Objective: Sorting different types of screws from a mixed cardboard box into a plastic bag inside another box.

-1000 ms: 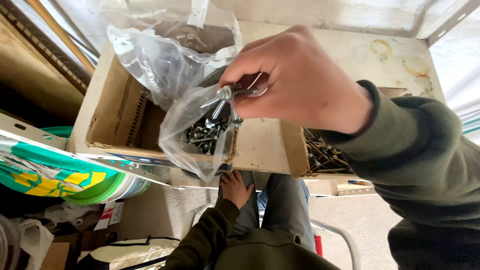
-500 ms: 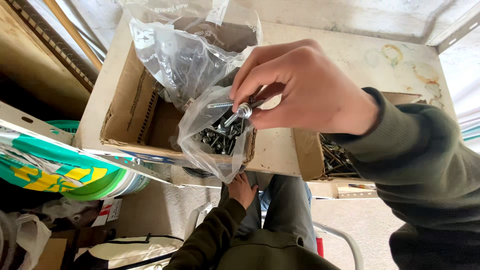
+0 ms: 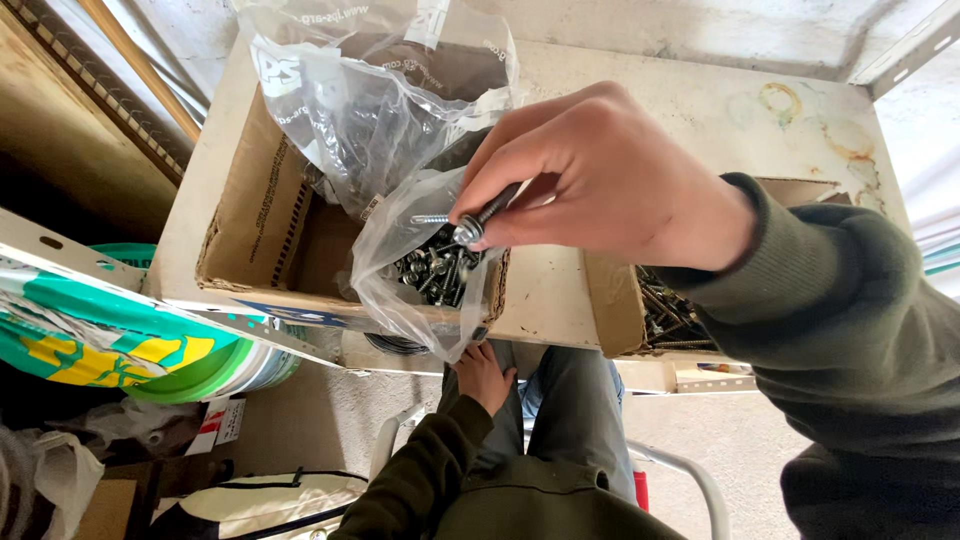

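Screw [image 3: 468, 228] with a washer head — one is out of the clear plastic bag [image 3: 420, 275] in the cardboard box [image 3: 250, 240], pinched tight in my right hand [image 3: 610, 180] above it. Many remain bagged. My left hand [image 3: 483, 375] rests low — its grip I cannot tell.

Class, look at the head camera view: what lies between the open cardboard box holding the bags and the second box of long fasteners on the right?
Bare shelf, seen in the head view.
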